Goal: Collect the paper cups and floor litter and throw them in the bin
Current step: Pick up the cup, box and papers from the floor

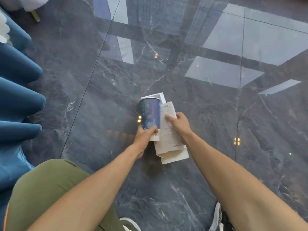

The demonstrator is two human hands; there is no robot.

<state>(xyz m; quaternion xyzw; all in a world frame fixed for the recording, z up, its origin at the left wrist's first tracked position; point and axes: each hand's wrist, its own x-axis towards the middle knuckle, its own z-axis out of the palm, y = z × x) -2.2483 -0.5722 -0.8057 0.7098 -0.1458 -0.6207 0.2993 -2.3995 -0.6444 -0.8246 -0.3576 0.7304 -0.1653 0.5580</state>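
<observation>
Olive-trousered knee [50, 189] lowest in frame, over dark marble floor [216, 147]; blue upholstered seat [16, 97] at left. White flat box [175, 157] beneath the papers, whether lifted or lying unclear. Right hand [180, 125] fingers pinch white receipts [168, 139]. Left hand [144, 139] fingers wrap blue paper cup [150, 114], tilted, above the floor.

Both 2 arms extended forward and down. Left hand [144, 137] fingers curled closed (thumb on top); right hand [180, 125] pinching, knuckles up, just beside it.
</observation>
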